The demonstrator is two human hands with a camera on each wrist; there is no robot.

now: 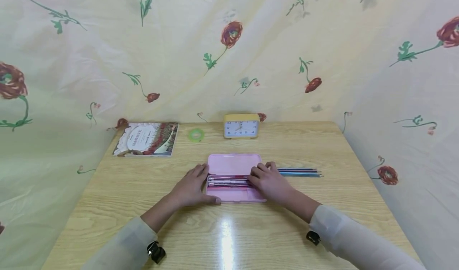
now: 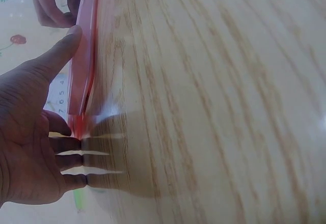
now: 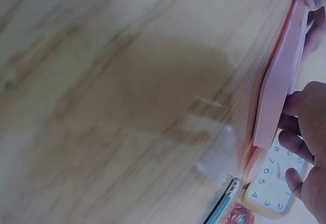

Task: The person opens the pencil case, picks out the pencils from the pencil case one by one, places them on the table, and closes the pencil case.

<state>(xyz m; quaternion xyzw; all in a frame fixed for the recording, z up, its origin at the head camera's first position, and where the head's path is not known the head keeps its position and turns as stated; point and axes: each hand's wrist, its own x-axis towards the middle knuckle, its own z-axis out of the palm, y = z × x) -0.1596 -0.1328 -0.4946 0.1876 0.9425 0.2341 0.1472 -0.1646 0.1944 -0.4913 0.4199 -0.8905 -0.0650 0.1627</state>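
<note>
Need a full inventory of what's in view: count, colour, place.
table: 1, light wood-grain, under everything
floral backdrop: 1, cream with red flowers, behind and beside the table
booklet: 1, multicoloured cover, back left
ring: 1, green, between booklet and clock
clock: 1, yellow with white face, back centre
pencil case: 1, pink, open, centre
writing implements: several, silver and reddish, inside the case
pencils: several, blue and dark, right of the case
sleeves: 2, pale, lower left and right
black devices: 2, by the sleeves
left hand: 1, bare, at the case's left end
right hand: 1, bare, at its right end
</note>
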